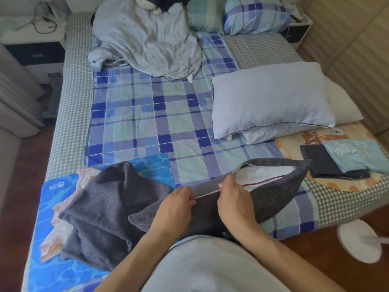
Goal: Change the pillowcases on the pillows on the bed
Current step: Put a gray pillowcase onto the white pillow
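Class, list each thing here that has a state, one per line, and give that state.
Dark grey pillowcase: zip partly open, white pillow inside showing.
Left hand: pinching the zip edge.
Right hand: pinching the zip edge.
Bare white pillows: uncovered, stacked.
Folded light blue pillowcase: unused.
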Available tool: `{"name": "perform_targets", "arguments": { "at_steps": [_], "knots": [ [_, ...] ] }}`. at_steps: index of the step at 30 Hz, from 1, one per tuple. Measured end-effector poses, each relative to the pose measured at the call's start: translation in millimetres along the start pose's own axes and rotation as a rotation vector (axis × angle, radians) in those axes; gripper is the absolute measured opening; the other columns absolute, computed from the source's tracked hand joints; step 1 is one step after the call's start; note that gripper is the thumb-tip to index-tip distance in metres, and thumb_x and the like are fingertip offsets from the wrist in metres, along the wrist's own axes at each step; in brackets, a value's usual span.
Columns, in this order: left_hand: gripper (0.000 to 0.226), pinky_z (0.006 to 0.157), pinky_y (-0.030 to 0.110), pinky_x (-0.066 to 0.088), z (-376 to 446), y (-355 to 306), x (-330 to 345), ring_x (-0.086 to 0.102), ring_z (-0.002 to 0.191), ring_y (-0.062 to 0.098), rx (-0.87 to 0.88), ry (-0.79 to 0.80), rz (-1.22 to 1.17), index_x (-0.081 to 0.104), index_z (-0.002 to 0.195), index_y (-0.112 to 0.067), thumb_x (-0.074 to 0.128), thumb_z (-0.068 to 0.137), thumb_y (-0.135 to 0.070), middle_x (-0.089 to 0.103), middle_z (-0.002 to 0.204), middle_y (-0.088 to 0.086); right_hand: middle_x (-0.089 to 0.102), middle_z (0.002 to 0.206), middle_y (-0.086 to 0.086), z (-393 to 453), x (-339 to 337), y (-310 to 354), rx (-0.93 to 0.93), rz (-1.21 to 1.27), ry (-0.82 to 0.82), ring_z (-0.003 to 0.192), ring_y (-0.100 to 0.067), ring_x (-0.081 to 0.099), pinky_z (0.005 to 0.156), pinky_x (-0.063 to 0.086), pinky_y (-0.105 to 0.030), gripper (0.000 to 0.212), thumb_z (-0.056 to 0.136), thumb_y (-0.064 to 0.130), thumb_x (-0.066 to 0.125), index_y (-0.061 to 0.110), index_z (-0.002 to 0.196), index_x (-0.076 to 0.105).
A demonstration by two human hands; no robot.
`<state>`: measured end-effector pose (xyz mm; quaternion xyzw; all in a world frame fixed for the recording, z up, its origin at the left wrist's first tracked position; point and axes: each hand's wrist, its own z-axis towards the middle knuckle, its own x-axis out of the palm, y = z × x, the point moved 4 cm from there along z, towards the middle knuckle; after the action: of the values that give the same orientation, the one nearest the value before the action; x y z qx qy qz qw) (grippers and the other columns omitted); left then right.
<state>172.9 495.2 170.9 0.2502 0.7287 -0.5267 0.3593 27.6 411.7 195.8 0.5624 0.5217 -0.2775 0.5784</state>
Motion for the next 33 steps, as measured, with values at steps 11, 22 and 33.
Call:
{"name": "perform_targets", "arguments": {
  "at_steps": [11, 22, 33],
  "knots": [
    [0.011, 0.074, 0.031, 0.043, 8.0, 8.8, -6.2, 0.056, 0.088, 0.018, -0.055, 0.132, 0.170, 0.050, 0.097, -0.021, 0.052, 0.101, -0.030, 0.062, 0.105, -0.001, 0.054, 0.074, 0.004, 27.3, -48.5, -72.0, 0.126, -0.257, -0.348, 0.075, -0.017, 0.053, 0.085, 0.046, -0.041, 0.009, 0.098, 0.024, 0.057, 0.015, 0.096, 0.058],
    [0.016, 0.082, 0.038, 0.050, 62.0, -118.2, 84.8, 0.063, 0.098, 0.026, 0.392, 0.066, 0.344, 0.059, 0.108, -0.018, 0.060, 0.097, -0.030, 0.064, 0.104, 0.003, 0.069, 0.083, -0.003, 33.1, -49.9, -82.2, -0.009, -0.106, -0.207, 0.076, -0.020, 0.068, 0.065, 0.051, -0.031, 0.017, 0.103, 0.029, 0.047, 0.016, 0.096, 0.055],
    [0.026, 0.078, 0.039, 0.050, 84.3, -133.0, 115.4, 0.059, 0.110, 0.022, 0.043, 0.031, 0.446, 0.042, 0.127, -0.025, 0.043, 0.104, -0.037, 0.053, 0.122, -0.002, 0.063, 0.072, 0.000, 83.1, -50.0, -120.7, -0.301, -0.146, -0.172, 0.068, -0.023, 0.061, 0.073, 0.045, -0.039, 0.011, 0.094, 0.018, 0.062, 0.016, 0.084, 0.057]
  ]
}}
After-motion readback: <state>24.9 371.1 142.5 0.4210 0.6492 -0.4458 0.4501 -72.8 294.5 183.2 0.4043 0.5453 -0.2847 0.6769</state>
